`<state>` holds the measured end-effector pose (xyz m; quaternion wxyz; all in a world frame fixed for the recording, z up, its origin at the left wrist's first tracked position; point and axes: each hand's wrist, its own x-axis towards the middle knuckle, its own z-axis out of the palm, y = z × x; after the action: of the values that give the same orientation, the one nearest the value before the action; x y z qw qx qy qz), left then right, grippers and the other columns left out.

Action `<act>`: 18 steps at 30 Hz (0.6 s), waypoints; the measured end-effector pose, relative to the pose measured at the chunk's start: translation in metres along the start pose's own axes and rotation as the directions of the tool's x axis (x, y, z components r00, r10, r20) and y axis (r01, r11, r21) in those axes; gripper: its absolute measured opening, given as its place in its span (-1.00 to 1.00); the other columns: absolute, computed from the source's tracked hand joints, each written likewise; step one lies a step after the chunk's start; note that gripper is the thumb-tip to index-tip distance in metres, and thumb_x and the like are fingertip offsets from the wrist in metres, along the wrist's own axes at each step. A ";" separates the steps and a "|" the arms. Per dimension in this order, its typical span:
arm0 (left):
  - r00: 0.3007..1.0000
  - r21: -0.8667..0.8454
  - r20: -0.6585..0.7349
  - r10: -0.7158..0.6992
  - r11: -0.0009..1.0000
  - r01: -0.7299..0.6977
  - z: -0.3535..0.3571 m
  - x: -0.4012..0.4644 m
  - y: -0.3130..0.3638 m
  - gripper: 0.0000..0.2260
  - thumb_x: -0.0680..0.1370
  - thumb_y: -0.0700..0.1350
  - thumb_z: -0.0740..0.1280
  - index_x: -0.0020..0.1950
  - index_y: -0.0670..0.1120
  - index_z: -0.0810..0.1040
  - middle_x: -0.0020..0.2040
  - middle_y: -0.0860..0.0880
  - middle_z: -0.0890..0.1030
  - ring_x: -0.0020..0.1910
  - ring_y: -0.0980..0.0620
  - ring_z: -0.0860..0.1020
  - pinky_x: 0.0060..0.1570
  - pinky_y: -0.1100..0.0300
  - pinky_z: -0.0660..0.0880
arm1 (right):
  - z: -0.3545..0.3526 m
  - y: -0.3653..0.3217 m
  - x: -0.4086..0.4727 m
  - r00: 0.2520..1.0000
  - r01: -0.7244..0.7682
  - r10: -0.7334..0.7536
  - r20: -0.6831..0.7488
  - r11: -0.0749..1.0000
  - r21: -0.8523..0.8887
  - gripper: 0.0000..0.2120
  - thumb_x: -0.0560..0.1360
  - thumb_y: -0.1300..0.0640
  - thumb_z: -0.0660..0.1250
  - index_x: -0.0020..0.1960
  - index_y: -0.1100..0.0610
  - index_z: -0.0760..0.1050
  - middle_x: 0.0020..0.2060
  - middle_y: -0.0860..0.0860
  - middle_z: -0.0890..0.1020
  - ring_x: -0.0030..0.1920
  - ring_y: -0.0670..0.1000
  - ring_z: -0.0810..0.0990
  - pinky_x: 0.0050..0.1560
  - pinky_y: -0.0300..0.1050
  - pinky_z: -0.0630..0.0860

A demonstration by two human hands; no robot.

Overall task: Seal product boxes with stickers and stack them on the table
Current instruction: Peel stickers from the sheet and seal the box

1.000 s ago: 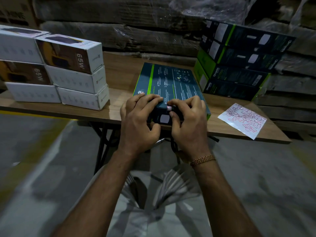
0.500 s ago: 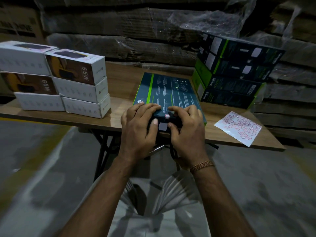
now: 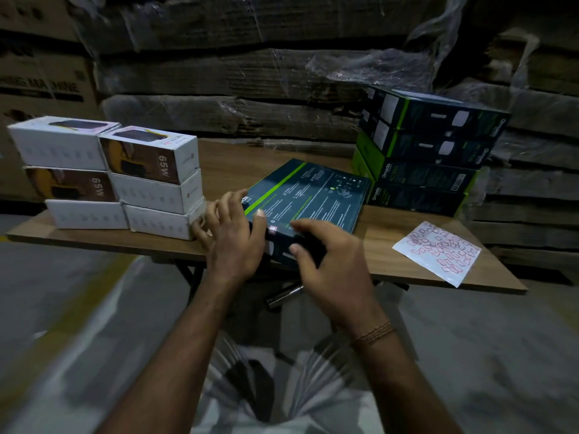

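Note:
A flat dark teal box [image 3: 316,195] with a green stripe lies on the wooden table [image 3: 232,161], turned at an angle. A small red and white sticker [image 3: 273,230] sits folded over its near edge. My left hand [image 3: 232,236] rests on the box's near left corner with fingers spread and straight. My right hand [image 3: 326,258] curls round the near edge, fingertips on top and thumb on the front face. A white sticker sheet [image 3: 438,252] with several red stickers lies at the table's right front. A stack of like dark boxes [image 3: 432,158] stands behind it.
White 65W product boxes [image 3: 119,180] are stacked three high in two columns on the table's left, close to my left hand. Wrapped cardboard cartons [image 3: 250,73] fill the wall behind. The table's front edge is just under my hands.
Both hands lifted from pressing the sticker at the near edge. The box has swung so its far end points right. The left hand opened and shifted left; the view tilted up.

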<state>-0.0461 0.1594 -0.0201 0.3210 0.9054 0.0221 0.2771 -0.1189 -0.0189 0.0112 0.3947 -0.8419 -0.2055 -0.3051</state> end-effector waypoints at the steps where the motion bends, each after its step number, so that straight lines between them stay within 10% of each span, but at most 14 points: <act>1: 1.000 -0.022 0.018 -0.014 1.000 0.014 -0.002 0.002 -0.001 -0.53 0.70 0.22 0.03 0.58 0.12 0.24 0.62 0.02 0.22 0.64 -0.04 0.05 0.59 -0.26 -0.14 | -0.007 0.008 0.005 1.000 -0.014 0.013 -0.023 0.999 -0.029 -0.68 0.54 0.14 0.50 0.29 0.05 0.65 0.17 -0.08 0.69 0.23 -0.10 0.62 0.30 -0.03 0.57; 6: 0.999 -0.154 -0.014 -0.039 0.987 0.036 -0.005 0.003 -0.002 -0.58 0.68 0.14 0.11 0.52 0.07 0.37 0.58 0.04 0.33 0.56 -0.06 0.20 0.59 -0.17 0.04 | -0.029 0.053 0.013 0.957 -0.231 0.271 0.101 0.925 -0.301 -0.25 0.52 -0.52 0.16 0.53 -0.09 0.48 0.58 -0.01 0.42 0.64 0.10 0.21 0.59 0.28 0.25; 13: 0.972 -0.251 -0.233 -0.035 0.968 -0.025 -0.005 -0.021 -0.005 -0.68 0.67 0.07 0.17 0.29 -0.02 0.59 0.44 0.03 0.49 0.44 -0.03 0.38 0.47 0.00 0.25 | -0.021 0.053 -0.010 0.980 -0.151 0.181 0.080 0.946 -0.286 -0.18 0.54 -0.59 0.00 0.58 -0.12 0.43 0.59 -0.01 0.36 0.58 0.05 0.26 0.52 0.24 0.32; 18: 0.957 -0.434 -0.255 -0.134 0.901 0.011 -0.005 -0.042 0.012 -0.79 0.76 -0.10 0.22 0.28 -0.10 0.61 0.66 -0.09 0.30 0.65 -0.01 0.23 0.41 0.54 0.10 | -0.027 0.051 -0.010 0.994 -0.032 0.072 0.084 0.913 -0.406 -0.09 0.52 -0.63 -0.16 0.51 -0.11 0.52 0.39 0.06 0.47 0.47 0.13 0.33 0.43 0.23 0.30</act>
<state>-0.0857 0.1439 -0.0298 0.5155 0.7632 0.0399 0.3877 -0.1063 -0.0721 -0.0094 0.2101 -0.9242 -0.1346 -0.2892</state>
